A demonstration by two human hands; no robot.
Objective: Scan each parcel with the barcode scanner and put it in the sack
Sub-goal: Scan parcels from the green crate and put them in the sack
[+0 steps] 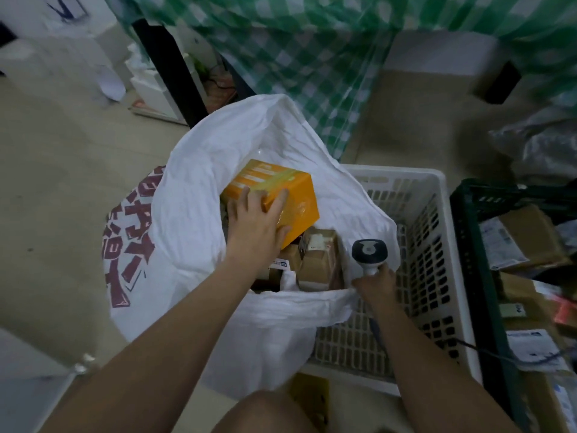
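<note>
A: Start with the big things. Where is the sack?

B: The white sack (199, 182) stands open on the floor, its mouth gaping upward, pressed against the white crate (437, 245) on its right. Brown parcels (318, 260) already lie at its bottom.

A: And the parcel in hand?

B: The orange box (290, 195) is inside the sack's mouth, tilted, long axis running from near-right to far-left. The left hand (256, 223) lies on top of it, fingers spread over its upper face and edge, a wide grip that presses more than pinches. The box sits just ahead of that palm, above the brown parcels.

A: The other hand?

B: The right hand (373, 284) is curled round the barcode scanner (369, 253) handle at the sack's near-right rim, head up. The left is nearer; letting go looks like the next step.
</note>
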